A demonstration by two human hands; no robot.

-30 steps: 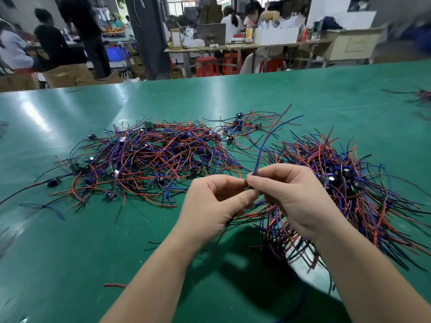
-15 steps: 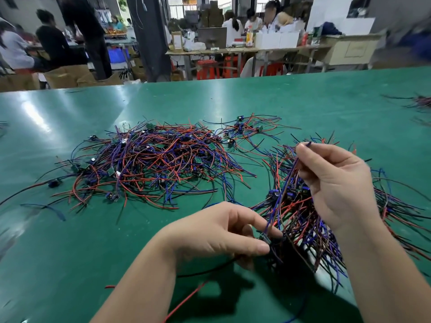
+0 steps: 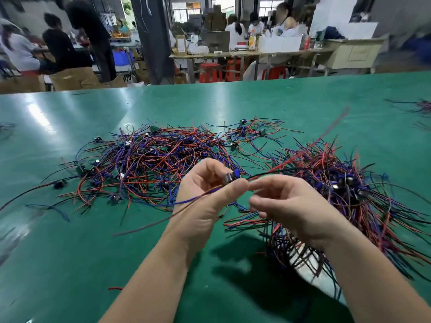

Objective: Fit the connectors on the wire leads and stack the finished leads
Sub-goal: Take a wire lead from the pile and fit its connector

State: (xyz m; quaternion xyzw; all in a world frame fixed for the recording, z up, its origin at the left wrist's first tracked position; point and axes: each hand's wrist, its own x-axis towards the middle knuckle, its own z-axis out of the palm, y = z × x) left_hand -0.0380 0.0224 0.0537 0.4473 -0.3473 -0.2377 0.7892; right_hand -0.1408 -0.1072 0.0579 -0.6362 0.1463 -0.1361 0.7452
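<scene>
My left hand (image 3: 207, 201) is raised over the green table (image 3: 70, 264) and pinches a small blue and silver connector (image 3: 232, 177) between thumb and forefinger. Blue and dark red leads (image 3: 186, 203) trail from it down to the left. My right hand (image 3: 291, 206) sits just to its right, fingertips pinching a thin dark wire (image 3: 268, 172) that runs toward the connector. A heap of red, blue and black leads (image 3: 338, 183) lies under and behind my right hand. A second, flatter spread of leads with connectors (image 3: 149, 164) lies behind my left hand.
A short red wire scrap (image 3: 115, 288) lies near my left forearm. More wires (image 3: 419, 108) sit at the table's far right edge. Beyond the table, people work at benches with boxes and red stools (image 3: 210, 71).
My left hand rose from the table with a connector lead. My right hand came down from the heap and in toward it. Both hands now meet in the middle.
</scene>
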